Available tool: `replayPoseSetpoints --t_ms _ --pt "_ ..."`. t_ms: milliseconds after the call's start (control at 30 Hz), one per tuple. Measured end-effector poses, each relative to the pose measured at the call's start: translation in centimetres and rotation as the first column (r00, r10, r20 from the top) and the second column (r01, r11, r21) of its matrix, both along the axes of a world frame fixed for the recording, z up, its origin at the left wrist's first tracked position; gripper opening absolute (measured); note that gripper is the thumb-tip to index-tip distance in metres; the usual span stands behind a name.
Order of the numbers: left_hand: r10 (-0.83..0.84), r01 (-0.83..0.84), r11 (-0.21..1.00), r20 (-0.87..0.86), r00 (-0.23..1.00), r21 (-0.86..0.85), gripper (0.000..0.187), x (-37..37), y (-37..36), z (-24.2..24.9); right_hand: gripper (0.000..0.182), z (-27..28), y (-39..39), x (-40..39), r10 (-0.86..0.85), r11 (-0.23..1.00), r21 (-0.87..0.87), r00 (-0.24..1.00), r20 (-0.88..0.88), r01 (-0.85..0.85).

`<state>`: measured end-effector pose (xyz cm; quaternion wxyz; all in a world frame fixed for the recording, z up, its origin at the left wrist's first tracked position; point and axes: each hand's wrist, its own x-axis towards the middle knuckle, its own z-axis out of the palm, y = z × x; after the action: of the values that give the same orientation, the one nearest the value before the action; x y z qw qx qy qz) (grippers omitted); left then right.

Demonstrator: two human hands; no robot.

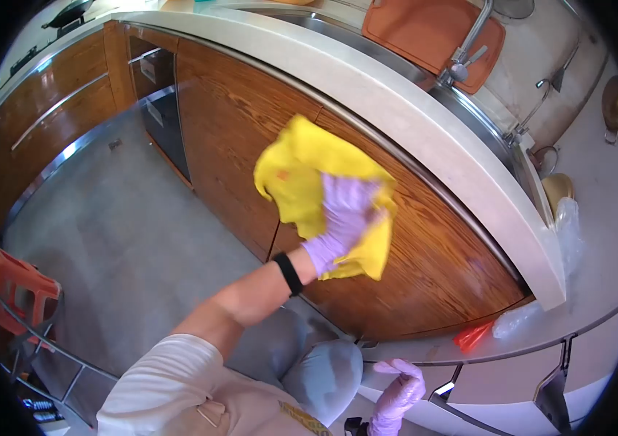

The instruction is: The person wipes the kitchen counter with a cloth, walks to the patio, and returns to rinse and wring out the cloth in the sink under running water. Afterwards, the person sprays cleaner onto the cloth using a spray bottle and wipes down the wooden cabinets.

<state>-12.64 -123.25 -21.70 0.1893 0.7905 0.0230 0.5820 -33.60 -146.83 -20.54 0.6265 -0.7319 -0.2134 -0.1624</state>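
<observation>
My left hand [345,214], in a purple glove and slightly blurred, presses a yellow cloth [294,163] against the brown wood-grain cabinet door [440,254]. The cloth spreads out around the hand, its lower corner hanging below the wrist, with a small orange mark on its left part. A black band circles that wrist. Low in the view, beside my knee, my right hand [400,389] wears a matching glove. Its fingers are loosely bent and partly apart, and nothing shows in them.
Above the doors runs a pale countertop [425,123] with a sink, tap [462,65] and reddish-brown board [432,36]. An orange stool [22,291] stands on the grey floor at left. A red plastic bag [473,336] lies by the cabinet's right end, near white drawers [498,385].
</observation>
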Motion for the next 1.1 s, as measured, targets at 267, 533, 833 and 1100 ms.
replayPoseSetpoints --t_ms 267,533,833,1100 --pt "-0.865 0.824 0.499 -0.203 0.458 -0.269 0.055 -0.7 3.2 2.3 0.055 3.0 1.0 0.1 0.068 0.969 -0.246 0.984 0.164 -0.026" --pt "0.029 0.016 0.968 0.176 0.984 -0.249 0.048 0.8 15.5 5.4 0.053 -0.7 -1.7 -1.0 -0.208 0.978 -0.024 0.975 -0.080 0.206" --pt "-0.242 0.237 0.918 -0.023 0.970 0.317 0.057 -1.3 4.5 4.5 0.057 0.3 1.7 1.3 -0.042 0.995 -0.094 0.992 -0.123 0.031" --pt "0.027 -0.048 0.986 0.136 0.990 0.157 0.042 -0.3 7.6 9.0 0.052 -1.0 -2.2 0.6 -0.225 0.973 -0.087 0.954 -0.198 0.212"
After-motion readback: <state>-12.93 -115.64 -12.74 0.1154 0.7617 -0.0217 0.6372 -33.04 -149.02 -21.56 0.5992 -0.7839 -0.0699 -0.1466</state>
